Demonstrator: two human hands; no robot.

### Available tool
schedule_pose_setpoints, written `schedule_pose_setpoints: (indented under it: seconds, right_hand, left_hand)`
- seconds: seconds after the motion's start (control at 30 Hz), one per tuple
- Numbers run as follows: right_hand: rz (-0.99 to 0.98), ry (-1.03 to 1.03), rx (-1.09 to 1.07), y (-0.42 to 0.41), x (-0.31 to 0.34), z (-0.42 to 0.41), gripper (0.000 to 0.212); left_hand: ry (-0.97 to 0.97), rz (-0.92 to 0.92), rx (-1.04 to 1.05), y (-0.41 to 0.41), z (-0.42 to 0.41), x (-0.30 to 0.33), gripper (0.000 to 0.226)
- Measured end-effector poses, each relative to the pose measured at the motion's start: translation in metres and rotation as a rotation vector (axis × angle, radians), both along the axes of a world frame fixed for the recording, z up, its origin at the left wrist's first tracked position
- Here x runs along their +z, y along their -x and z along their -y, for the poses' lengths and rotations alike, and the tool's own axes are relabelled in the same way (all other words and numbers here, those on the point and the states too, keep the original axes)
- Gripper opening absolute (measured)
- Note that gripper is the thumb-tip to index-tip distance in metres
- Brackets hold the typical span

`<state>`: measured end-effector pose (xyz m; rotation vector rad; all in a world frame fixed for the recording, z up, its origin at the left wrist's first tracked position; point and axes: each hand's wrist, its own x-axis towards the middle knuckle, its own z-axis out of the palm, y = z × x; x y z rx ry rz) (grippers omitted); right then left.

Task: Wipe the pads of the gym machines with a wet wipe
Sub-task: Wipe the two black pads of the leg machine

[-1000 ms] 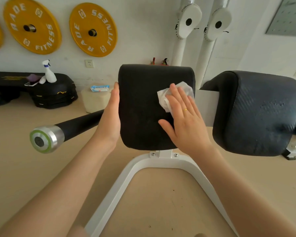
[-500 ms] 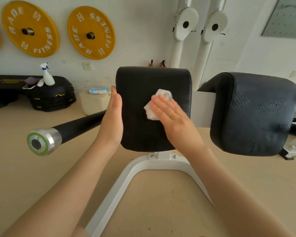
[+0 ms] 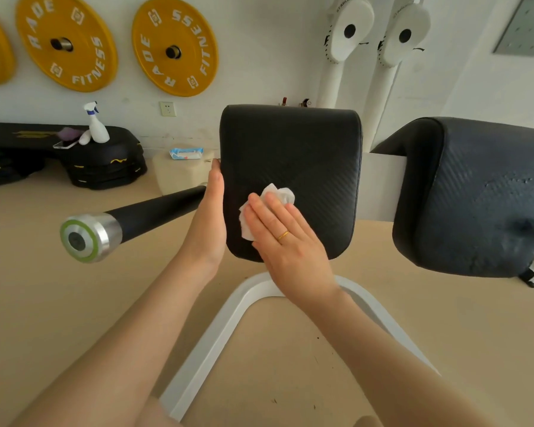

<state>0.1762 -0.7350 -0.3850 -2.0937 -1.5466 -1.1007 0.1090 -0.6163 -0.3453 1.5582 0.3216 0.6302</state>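
- Two bare hands work at a black pad (image 3: 305,155) mounted on a white frame (image 3: 216,343) in a gym.
- The right hand (image 3: 285,241), fingers straight and together, presses a crumpled white wipe (image 3: 275,200) flat against the pad's lower left face; a gold ring (image 3: 283,235) shows on one finger.
- The left hand (image 3: 208,220) lies open along the pad's left edge, fingers extended, steadying it.
- A second black pad (image 3: 481,195) stands apart to the right.
- A black bar (image 3: 148,215) with a silver-and-green cap juts out left of the pad.
- Yellow weight plates (image 3: 174,46) hang on the wall; a spray bottle (image 3: 96,124) stands on stacked black steps (image 3: 105,167), with a pack of wipes (image 3: 186,153) near it.
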Motion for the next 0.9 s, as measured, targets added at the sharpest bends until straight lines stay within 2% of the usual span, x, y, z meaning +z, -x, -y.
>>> schedule_pose_setpoints:
  seconds: [0.1,0.2,0.3,0.43,0.53,0.6,0.7,0.8,0.9]
  right_hand:
    - [-0.051,-0.068,-0.058,-0.014,0.010,0.006,0.045]
    - [-0.152,-0.205,-0.259,-0.022,0.026,0.010,0.051]
    - [-0.158,-0.268,-0.257,-0.015,0.026,-0.005,0.048]
    - [-0.082,-0.125,-0.009,0.018,-0.001,-0.041,0.040]
    - [0.002,-0.034,-0.007,0.028,-0.007,-0.045,0.041]
    - [0.011,-0.048,0.001,0.018,-0.003,-0.034,0.040]
    - [-0.061,-0.163,-0.134,-0.010,0.004,0.002,0.046]
    - [-0.070,-0.230,-0.349,-0.030,0.006,0.034,0.047]
    - [-0.113,-0.329,-0.328,-0.018,-0.004,0.018,0.044]
  left_hand:
    - [0.033,0.030,-0.038,0.001,-0.002,0.000,0.069]
    - [0.007,0.025,-0.050,0.002,-0.001,-0.001,0.055]
    - [0.027,0.061,-0.101,0.002,-0.004,-0.002,0.054]
    - [0.164,0.071,-0.203,0.009,-0.018,-0.007,0.068]
    - [0.181,0.034,-0.222,0.016,-0.025,-0.013,0.063]
    - [0.175,0.048,-0.236,0.017,-0.024,-0.013,0.066]
    - [0.100,0.048,-0.204,0.013,-0.013,-0.013,0.068]
    - [0.091,0.049,-0.143,0.008,-0.002,-0.020,0.058]
    - [0.085,0.079,-0.089,0.005,0.003,-0.021,0.058]
